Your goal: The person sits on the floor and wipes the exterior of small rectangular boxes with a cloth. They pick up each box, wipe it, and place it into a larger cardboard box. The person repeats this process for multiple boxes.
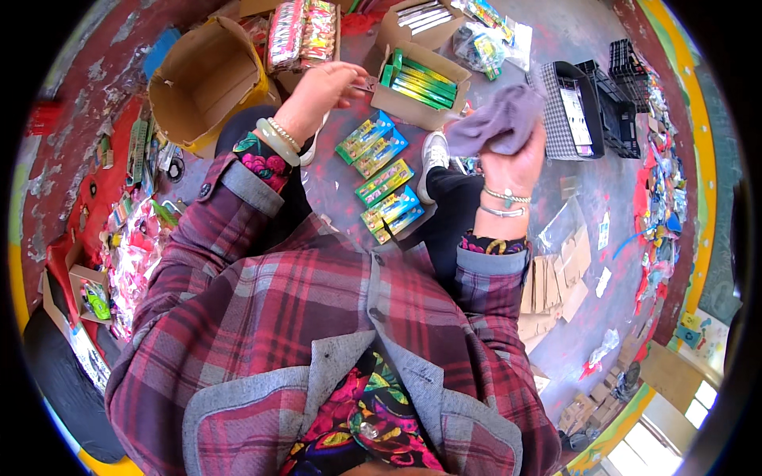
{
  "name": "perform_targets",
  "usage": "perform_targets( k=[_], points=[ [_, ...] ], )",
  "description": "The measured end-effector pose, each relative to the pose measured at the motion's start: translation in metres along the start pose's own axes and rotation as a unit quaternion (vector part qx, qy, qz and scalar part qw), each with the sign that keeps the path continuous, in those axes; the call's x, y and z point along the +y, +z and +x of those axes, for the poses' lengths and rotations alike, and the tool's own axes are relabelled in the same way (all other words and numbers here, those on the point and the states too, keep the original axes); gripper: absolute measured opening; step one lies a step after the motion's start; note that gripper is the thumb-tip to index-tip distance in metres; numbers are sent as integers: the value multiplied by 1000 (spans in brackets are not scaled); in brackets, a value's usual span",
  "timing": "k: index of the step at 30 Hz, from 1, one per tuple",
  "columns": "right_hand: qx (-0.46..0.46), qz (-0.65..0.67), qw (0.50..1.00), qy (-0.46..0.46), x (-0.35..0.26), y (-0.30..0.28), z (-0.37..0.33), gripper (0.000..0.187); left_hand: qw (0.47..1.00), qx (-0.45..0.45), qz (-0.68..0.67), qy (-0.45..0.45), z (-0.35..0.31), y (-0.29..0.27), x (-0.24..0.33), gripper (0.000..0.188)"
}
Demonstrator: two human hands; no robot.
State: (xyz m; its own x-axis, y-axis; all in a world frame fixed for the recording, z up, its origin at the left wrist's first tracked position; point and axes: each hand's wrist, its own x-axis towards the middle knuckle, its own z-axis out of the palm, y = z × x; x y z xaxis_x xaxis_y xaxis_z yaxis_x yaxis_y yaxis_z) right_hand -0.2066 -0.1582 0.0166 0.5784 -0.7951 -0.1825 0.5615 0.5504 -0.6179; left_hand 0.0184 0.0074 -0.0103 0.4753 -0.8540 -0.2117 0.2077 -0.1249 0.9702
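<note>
One purple cloth (498, 119), crumpled, long axis slanting toward upper right

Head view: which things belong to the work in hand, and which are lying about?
Likely in the work: wrinkled purple-grey cloth, held in the right hand; open brown cardboard carton of slim green boxes, beside the left hand (anything pinched there is too small to tell).
Lying about: large open yellow-sided cardboard box; black plastic baskets; flattened brown cardboard.

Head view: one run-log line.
left hand: near carton of green boxes, grip unclear; right hand: holds purple cloth; floor: small boxes
</note>
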Motion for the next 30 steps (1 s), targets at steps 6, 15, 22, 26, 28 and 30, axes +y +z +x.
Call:
perform_targets(
  k=[6,15,22,26,28,30],
  points=[
    [94,35,995,6,-23,3,1,41,897,-62,433,54,66,18,-114,29],
    [77,87,992,-58,-36,-20,2,31,761,-36,590,-270,68,14,-263,49],
    [171,46,981,-76,-43,-27,8,37,769,-7,590,-244,102,16,-305,57],
    [203,33,976,-65,-42,-42,10,39,773,2,595,-220,117,19,-325,64],
    [177,36,982,-53,-42,-47,11,40,762,-14,600,-242,127,21,-334,78],
    [140,44,988,-39,-42,-49,12,40,752,-29,609,-250,132,23,-340,87]
  ],
)
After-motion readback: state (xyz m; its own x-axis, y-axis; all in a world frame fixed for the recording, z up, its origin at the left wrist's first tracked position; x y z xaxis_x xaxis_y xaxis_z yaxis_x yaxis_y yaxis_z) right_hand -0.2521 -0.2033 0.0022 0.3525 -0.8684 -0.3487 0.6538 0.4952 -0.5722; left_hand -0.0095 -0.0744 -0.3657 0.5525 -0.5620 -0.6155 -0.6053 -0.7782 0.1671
